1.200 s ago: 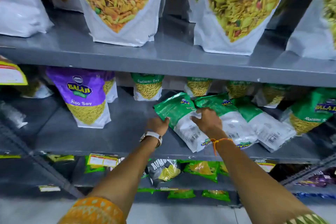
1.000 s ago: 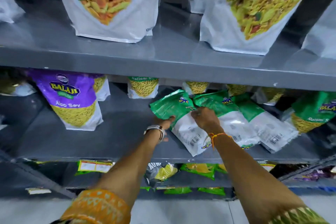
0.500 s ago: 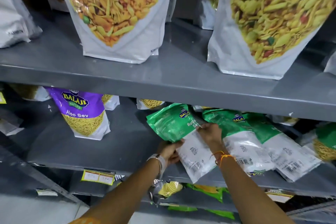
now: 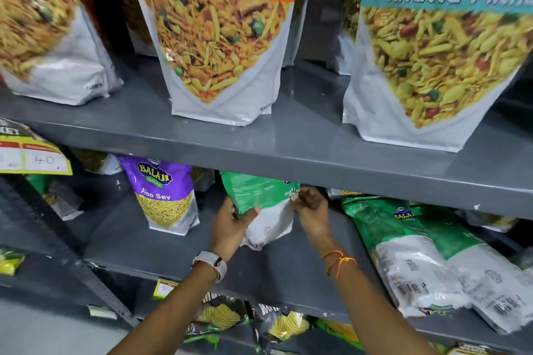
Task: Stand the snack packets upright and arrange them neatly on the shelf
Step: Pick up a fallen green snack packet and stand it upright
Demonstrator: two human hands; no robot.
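Lifted upright since before, green packet (image 4: 259, 199) sits between both hands.

Grey metal rack, glossy painted boards: upper shelf (image 4: 288, 138) runs across the frame, middle shelf (image 4: 161, 245) below it, dark under the overhang. Diagonal grey brace (image 4: 95, 282) at lower left. Pale grey floor (image 4: 43, 331) bottom left; yellow price tag (image 4: 34, 160) hangs at left edge.

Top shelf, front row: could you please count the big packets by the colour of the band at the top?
Orange packets: 2
Teal packet: 1
Total: 3
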